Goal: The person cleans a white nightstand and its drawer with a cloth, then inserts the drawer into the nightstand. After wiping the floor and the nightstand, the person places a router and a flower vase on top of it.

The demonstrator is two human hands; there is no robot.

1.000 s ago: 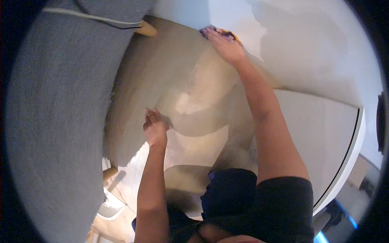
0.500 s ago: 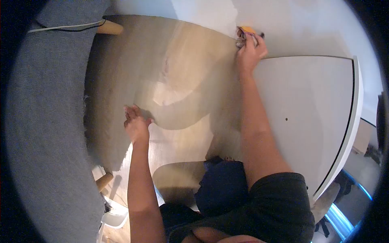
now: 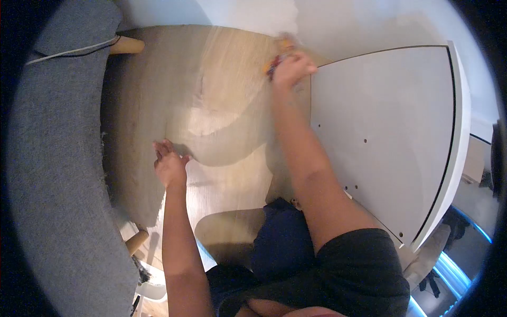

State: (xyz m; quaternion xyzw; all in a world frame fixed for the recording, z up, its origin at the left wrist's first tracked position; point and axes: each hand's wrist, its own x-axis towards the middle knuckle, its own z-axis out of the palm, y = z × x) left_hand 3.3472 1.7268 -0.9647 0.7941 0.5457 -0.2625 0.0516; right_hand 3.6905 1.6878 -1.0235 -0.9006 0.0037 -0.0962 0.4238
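My left hand (image 3: 170, 165) rests on the wooden floor (image 3: 222, 127) with its fingers spread and nothing in them. Farther away, my right hand (image 3: 293, 68) is closed around a crumpled multicoloured cloth (image 3: 286, 43), blurred by motion. Orange and dark red patches of it stick out on both sides of the fingers. That hand is low over the floor near the wall, just left of the white cabinet panel (image 3: 385, 121). Whether the cloth touches the floor is hard to see.
A grey fabric-covered piece of furniture (image 3: 58, 174) with wooden legs (image 3: 129, 45) stands on the left, a white and a black cable beside it. The white wall (image 3: 253, 11) closes off the far side. A white container (image 3: 152, 290) sits at lower left.
My right hand has moved left and slightly nearer with the cloth, away from the wall corner by the cabinet. My left hand stays planted on the floor; the view has shifted a little.
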